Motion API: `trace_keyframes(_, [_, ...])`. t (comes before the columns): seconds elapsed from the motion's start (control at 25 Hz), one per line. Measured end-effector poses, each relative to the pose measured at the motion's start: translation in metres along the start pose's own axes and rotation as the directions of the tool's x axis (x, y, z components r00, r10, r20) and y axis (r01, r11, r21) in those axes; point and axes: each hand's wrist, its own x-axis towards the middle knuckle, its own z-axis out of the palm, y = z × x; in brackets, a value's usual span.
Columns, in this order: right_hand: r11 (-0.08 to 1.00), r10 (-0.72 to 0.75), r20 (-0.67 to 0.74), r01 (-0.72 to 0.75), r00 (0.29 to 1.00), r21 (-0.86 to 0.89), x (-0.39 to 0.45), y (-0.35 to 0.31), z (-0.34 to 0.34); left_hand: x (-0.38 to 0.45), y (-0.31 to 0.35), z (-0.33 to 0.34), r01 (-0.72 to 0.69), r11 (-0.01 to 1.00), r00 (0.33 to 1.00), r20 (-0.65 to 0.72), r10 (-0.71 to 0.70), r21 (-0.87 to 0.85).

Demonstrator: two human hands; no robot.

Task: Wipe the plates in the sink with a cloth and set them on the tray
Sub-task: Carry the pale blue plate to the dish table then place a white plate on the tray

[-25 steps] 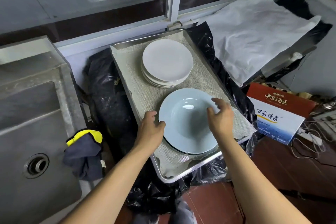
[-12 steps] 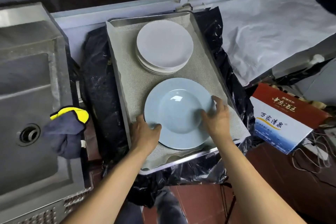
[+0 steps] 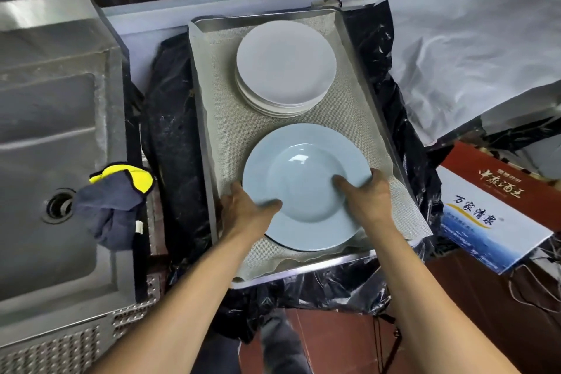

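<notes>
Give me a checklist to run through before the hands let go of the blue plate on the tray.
1. Blue plate over the tray's liner, inside the rim: ok.
2. Plate fully resting flat: cannot tell; a dark edge shows under its near side.
3. Left hand and right hand both gripping the rim: ok.
4. Clear of the white plate stack: ok, a gap shows.
5. Cloth ready on the sink edge: ok.
6. More plates left in the sink: none visible.
</notes>
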Motion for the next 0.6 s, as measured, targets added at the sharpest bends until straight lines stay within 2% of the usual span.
trace_keyframes(0.2, [0.991, -0.032, -0.031, 0.036, 0.999, 0.128, -0.016, 0.000, -0.012, -0.007, -0.008, -0.005, -0.048, 0.988, 0.999, -0.012, 0.047, -0.144])
trace_keyframes(0.36, [0.983, -0.091, -0.058, 0.099, 0.994, 0.155, -0.045, -0.017, -0.023, -0.027, -0.014, -0.019, -0.086, 0.960, 0.996, -0.054, 0.074, -0.267])
trace_keyframes(0.6, [0.972, -0.184, 0.046, 0.175, 0.982, 0.154, -0.087, -0.058, -0.020, -0.058, -0.033, -0.058, -0.100, 0.922, 0.989, -0.142, 0.050, -0.375])
